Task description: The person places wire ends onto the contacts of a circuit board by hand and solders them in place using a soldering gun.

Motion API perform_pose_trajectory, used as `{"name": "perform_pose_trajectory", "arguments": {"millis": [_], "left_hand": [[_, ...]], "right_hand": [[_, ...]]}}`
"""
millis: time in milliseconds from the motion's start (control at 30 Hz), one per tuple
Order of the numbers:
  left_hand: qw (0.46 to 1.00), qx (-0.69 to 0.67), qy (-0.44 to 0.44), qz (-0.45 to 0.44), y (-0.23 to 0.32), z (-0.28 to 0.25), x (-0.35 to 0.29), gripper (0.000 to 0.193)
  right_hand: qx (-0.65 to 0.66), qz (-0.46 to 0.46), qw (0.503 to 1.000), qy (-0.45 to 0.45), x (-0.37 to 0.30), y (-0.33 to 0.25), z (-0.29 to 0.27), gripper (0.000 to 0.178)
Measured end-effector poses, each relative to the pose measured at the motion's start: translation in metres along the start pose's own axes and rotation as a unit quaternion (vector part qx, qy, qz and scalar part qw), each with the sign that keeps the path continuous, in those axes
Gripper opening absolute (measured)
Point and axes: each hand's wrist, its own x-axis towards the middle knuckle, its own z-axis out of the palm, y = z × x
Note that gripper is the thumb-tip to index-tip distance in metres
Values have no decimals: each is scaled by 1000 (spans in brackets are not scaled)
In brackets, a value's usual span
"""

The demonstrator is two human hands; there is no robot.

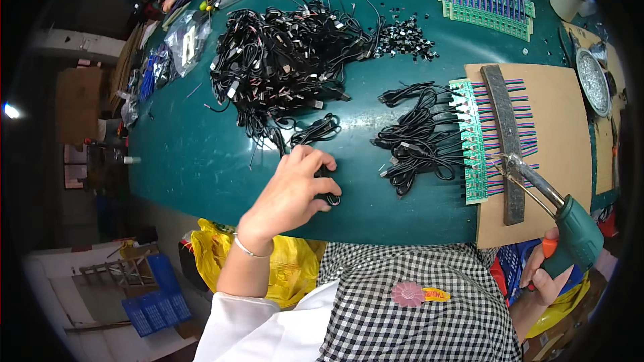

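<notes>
Cable (335, 200) black (thin, looped), held in left hand (293, 184); right hand (545, 283) grips green soldering gun (581, 233).

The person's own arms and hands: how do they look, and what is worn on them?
Both the left hand and the right hand are gloveless. A thin, pale bracelet circles the left wrist, and a loose white sleeve leaves that forearm uncovered. No sleeve shows on the right forearm.

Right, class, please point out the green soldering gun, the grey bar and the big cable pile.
Green soldering gun (581, 233), head view: its body housing.
Grey bar (504, 127), head view: upper face, near mid-length.
Cable pile (282, 57), head view: middle of heap.
</notes>
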Motion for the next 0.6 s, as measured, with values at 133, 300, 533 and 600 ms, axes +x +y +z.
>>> {"name": "perform_pose_trajectory", "arguments": {"millis": [133, 300, 533, 600], "left_hand": [[996, -56, 56, 41, -5, 10, 5, 22], [965, -250, 67, 51, 25, 13, 27, 12], [889, -382, 65, 243, 90, 25, 73, 14], [886, -371, 61, 272, 102, 28, 79, 14]], "right_hand": [[8, 0, 1000, 8, 2, -5, 10, 69], [42, 20, 998, 38, -4, -6, 21, 70], [-42, 7, 994, -99, 14, -9, 67, 61], [-25, 60, 990, -122, 22, -15, 74, 54]]}}
